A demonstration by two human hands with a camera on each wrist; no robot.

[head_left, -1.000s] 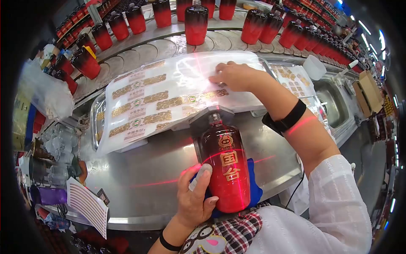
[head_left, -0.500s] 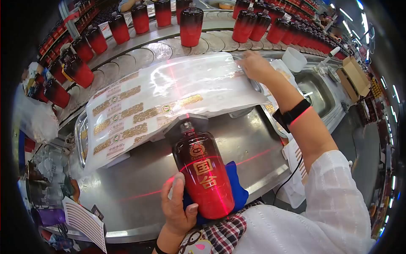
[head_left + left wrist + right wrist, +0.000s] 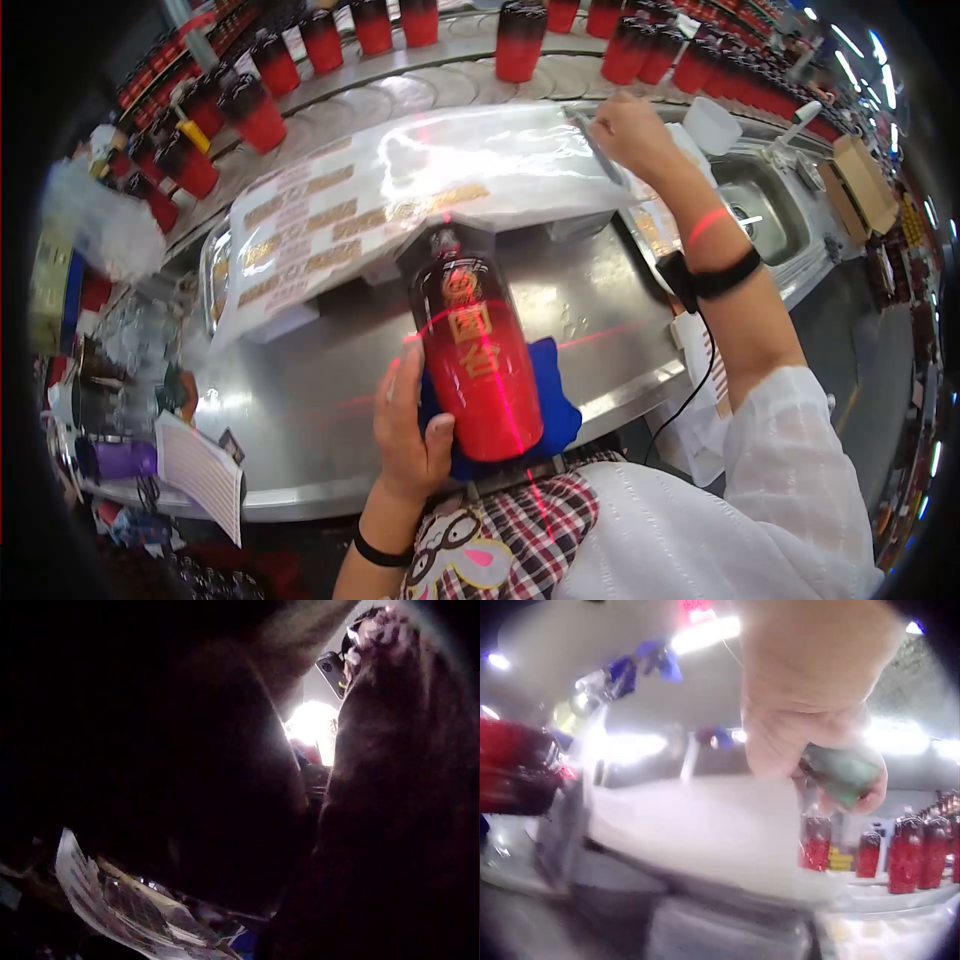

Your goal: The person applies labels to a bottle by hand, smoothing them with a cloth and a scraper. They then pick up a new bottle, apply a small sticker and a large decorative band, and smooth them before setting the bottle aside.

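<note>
Glossily, the bottle (image 3: 480, 365) shades red to black; left hand (image 3: 408, 430) straight-fingered alongside, right hand (image 3: 630, 135) gripping a greenish item (image 3: 844, 774).

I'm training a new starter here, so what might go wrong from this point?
The bottle lies with its base near the front edge of the table, and the left hand beside it is not curled round it, so a knock might shift it. The blue cloth beneath could slip too. The right hand pinches a small green piece, which might crease or drop.
</note>
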